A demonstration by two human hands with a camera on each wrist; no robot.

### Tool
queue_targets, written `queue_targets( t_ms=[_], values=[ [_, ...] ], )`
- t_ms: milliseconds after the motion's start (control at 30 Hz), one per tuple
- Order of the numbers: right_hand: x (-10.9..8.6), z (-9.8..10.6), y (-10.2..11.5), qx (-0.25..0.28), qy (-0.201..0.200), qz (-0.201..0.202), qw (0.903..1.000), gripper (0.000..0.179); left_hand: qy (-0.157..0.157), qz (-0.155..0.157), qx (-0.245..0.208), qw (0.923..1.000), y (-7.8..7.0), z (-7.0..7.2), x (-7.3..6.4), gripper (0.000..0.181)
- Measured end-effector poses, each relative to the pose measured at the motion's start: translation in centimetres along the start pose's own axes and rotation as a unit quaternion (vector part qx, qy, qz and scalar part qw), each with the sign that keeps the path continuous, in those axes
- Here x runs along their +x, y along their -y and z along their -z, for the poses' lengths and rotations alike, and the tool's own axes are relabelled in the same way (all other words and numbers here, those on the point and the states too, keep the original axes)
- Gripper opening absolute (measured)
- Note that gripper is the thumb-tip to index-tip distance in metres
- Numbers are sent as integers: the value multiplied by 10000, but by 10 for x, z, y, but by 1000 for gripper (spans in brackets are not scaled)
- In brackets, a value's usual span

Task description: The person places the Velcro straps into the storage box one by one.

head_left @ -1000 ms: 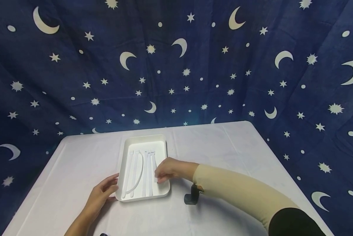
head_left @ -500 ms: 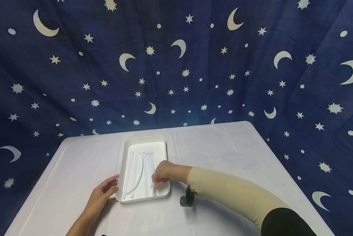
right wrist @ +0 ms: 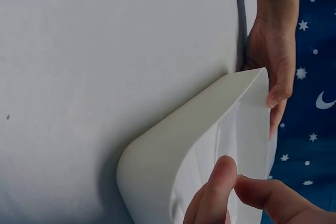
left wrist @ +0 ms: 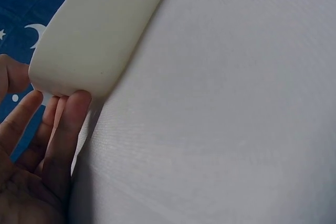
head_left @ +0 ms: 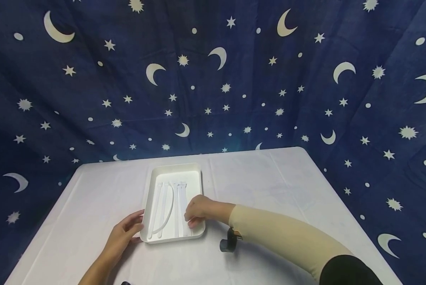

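In the head view, a shallow white rectangular tray (head_left: 164,239) holds several long, thin white strips (head_left: 163,209) with wider heads at their far ends, like cable ties. One strip (head_left: 170,211) curves like a bow. My left hand (head_left: 122,233) holds the tray's near left corner, fingers and thumb against its outer wall. Reaching over the right wall, my right hand (head_left: 198,209) has its fingertips low on the rightmost strip (head_left: 183,198). Thumb and index tips meet in the right wrist view; the fingers partly hide what lies between them.
A white-covered table (head_left: 255,178) bears the tray. Behind it hangs a dark blue cloth (head_left: 234,71) with moons and stars. A black wrist-camera mount (head_left: 229,241) hangs below the right wrist. A small dark object (head_left: 125,283) shows at the bottom edge.
My right hand has brought the rightmost strip leftward and nearer me, laying it alongside its neighbours, then shifted slightly right. The left hand and the tray have stayed put.
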State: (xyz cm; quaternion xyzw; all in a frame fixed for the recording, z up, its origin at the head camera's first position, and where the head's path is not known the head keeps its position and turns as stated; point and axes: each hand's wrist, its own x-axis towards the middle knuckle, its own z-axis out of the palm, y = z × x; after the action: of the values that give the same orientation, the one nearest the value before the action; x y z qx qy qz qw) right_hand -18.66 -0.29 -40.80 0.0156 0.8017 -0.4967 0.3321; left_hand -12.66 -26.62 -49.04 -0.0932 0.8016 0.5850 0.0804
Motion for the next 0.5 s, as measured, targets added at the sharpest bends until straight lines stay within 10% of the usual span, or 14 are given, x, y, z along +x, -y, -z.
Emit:
queue_targets(
  t_ms=[500],
  values=[
    [-2,30,-9,487,30,109,9988,25,-57,-37,-117,9999,0,0,-1,56]
  ],
)
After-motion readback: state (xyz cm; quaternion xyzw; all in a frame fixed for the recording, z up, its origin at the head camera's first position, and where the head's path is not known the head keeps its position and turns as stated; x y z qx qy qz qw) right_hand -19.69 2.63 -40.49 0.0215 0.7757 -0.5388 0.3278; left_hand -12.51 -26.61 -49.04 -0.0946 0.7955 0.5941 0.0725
